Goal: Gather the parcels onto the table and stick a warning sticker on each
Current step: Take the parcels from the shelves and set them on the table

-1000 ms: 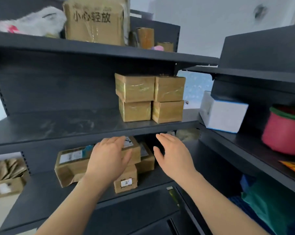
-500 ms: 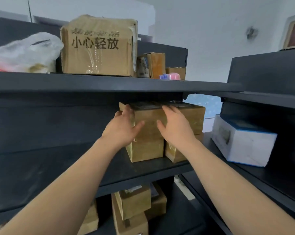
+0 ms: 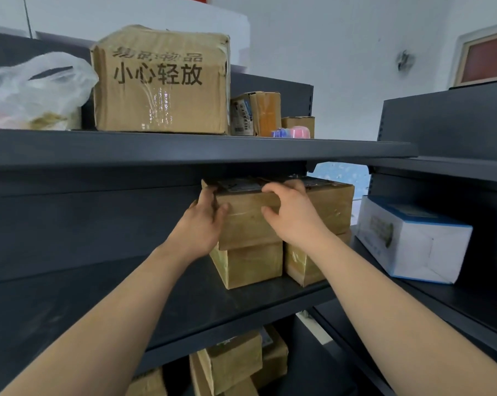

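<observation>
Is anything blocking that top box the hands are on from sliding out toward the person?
Nothing visible stands in front. The left hand and right hand grip the top parcel. The shelf above hangs close over it, and a neighbouring parcel sits beside it.

Four taped brown parcels (image 3: 250, 224) stacked two-by-two on middle shelf (image 3: 98, 304); top-left parcel gripped

above top parcels (image 3: 247, 224): upper shelf (image 3: 184, 150) close | left: open room on middle shelf (image 3: 70, 295) | right: white box (image 3: 413, 241) near
</observation>
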